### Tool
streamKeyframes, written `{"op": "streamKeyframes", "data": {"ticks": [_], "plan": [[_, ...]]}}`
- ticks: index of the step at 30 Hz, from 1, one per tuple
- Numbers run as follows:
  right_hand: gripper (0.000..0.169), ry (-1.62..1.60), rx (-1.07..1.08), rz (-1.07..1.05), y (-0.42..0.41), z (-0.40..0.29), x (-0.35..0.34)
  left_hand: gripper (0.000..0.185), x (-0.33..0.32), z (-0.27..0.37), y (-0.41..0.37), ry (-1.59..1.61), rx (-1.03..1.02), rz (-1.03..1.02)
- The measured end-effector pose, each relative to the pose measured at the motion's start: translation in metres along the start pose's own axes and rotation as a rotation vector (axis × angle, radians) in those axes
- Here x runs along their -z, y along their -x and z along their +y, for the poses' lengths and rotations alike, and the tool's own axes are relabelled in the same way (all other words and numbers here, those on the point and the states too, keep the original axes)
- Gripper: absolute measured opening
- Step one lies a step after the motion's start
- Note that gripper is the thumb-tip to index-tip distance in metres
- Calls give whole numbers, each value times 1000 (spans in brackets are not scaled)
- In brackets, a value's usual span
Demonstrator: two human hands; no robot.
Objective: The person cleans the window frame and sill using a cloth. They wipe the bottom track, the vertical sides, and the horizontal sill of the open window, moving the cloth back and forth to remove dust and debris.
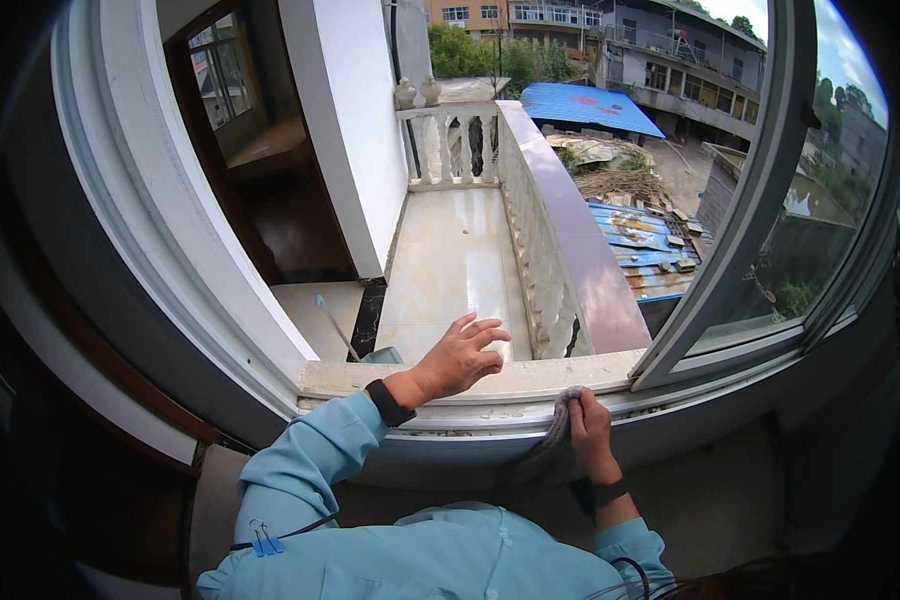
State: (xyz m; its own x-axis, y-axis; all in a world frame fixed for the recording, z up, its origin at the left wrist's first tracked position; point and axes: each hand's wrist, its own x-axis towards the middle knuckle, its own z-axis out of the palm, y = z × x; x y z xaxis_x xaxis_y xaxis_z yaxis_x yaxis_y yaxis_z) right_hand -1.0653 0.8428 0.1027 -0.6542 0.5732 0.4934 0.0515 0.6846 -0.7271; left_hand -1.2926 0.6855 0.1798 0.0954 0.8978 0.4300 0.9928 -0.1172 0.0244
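Observation:
My right hand (591, 424) grips a grey cloth (551, 448) at the front of the window track (487, 421), near the lower corner of the sliding window sash (727, 247). The cloth hangs down over the inner edge of the frame. My left hand (461, 358) is over the window sill (562, 369), palm down, its fingers apart and bent, with nothing in them. Whether it touches the sill I cannot tell. Dark specks lie in the track.
Beyond the sill lies a tiled balcony floor (442, 262) with a stone balustrade (544, 262). A long-handled dustpan (384, 355) stands just outside at the left. The white window jamb (195, 202) rises at the left.

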Motion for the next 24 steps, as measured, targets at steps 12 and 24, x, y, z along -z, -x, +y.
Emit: {"op": "streamKeyframes", "data": {"ticks": [12,24], "plan": [[12,-58,-4,-40,-4,-10,4,9,-14,9,24,154,-122,-356],[13,-14,22,-47,-2,-3,6,5,7,-6,4,154,-70,-88]]}}
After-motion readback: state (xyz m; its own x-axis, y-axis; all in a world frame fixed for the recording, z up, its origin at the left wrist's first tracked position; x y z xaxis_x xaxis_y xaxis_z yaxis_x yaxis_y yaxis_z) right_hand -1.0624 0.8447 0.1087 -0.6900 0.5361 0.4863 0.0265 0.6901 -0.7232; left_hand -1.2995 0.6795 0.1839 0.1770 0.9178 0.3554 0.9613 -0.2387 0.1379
